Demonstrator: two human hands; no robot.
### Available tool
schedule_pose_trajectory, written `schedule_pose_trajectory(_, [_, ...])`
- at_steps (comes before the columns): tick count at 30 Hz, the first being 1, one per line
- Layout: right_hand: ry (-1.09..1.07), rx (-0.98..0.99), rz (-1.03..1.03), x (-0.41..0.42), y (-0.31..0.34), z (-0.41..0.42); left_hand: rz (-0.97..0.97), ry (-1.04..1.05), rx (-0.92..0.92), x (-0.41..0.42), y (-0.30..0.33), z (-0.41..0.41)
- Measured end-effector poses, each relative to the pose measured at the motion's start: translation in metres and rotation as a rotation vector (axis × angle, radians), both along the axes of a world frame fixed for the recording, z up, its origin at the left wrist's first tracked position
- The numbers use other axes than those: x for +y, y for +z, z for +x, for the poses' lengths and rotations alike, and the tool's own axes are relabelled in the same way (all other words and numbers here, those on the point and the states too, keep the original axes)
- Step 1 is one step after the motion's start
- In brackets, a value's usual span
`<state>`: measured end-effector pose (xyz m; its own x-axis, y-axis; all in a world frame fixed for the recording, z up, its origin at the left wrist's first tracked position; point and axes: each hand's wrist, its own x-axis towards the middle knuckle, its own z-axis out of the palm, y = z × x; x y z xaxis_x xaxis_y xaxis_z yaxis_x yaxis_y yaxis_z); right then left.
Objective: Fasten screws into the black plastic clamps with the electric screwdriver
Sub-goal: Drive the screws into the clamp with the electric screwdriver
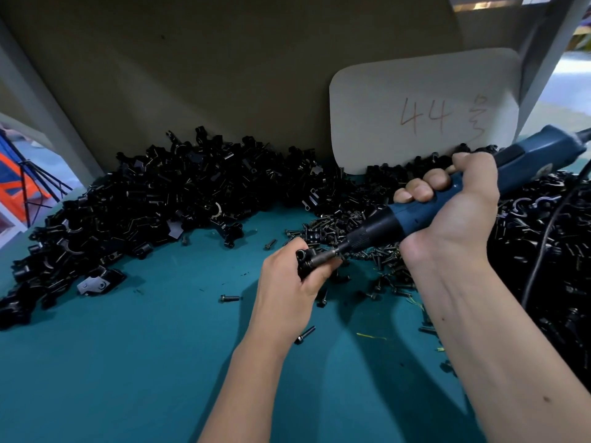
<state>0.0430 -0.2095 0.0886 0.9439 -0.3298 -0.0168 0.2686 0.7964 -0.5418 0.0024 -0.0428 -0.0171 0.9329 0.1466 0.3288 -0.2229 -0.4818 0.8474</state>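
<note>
- Left hand [289,284] of mine pinches a small black plastic clamp [303,260] between thumb and curled fingers, just above the teal counter [128,362].
- My right hand [454,215] is wrapped around the blue-bodied electric screwdriver [425,211], fingers curled over its top — the tool slopes down to the left from the upper right.
- Its black ribbed nose and metal bit [323,258] meet the clamp in my left hand; the screw itself I cannot make out there.
- A big heap of black plastic clamps [166,199] lies along the back of the counter to the left, against a tall beige board [224,75].
- A smaller pile of dark loose screws [332,227] sits just behind my left hand, with single screws scattered on the counter near both wrists.
- More black clamps [543,251] are piled at the right, with a black cable [543,244] running over them.
- A pale rounded card marked "44" in red [422,113] leans on the board behind the screwdriver.
</note>
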Motion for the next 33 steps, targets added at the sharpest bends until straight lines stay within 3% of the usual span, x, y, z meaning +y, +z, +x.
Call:
schedule_pose_trajectory(5, [-0.033, 0.004, -0.026, -0.002, 0.000, 0.000, 0.139, 0.041, 0.021, -0.005, 0.000, 0.000])
schedule_pose_trajectory(12, [-0.077, -0.076, -0.084, 0.009, 0.003, -0.003, 0.165, 0.147, 0.013, -0.005, 0.001, -0.003])
schedule_pose_trajectory(20, [-0.082, 0.040, 0.000, -0.003, 0.000, 0.003, 0.242, 0.164, -0.011, -0.010, 0.008, -0.005])
schedule_pose_trajectory(26, [-0.052, -0.075, 0.004, -0.019, 0.019, -0.001, 0.295, 0.283, -0.089, 0.012, 0.015, -0.007])
schedule_pose_trajectory(27, [-0.043, -0.098, 0.003, -0.026, 0.023, 0.000, 0.210, 0.331, -0.072, 0.016, 0.016, -0.007])
schedule_pose_trajectory(29, [-0.021, -0.082, -0.019, -0.036, 0.024, 0.004, -0.176, 0.371, 0.007, 0.016, 0.019, -0.006])
schedule_pose_trajectory(31, [0.002, 0.027, -0.073, -0.035, 0.020, 0.006, -0.714, 0.240, 0.121, 0.006, 0.024, -0.006])
schedule_pose_trajectory(33, [0.064, 0.140, -0.196, -0.030, 0.011, 0.008, -1.066, 0.094, 0.227, 0.000, 0.027, -0.008])
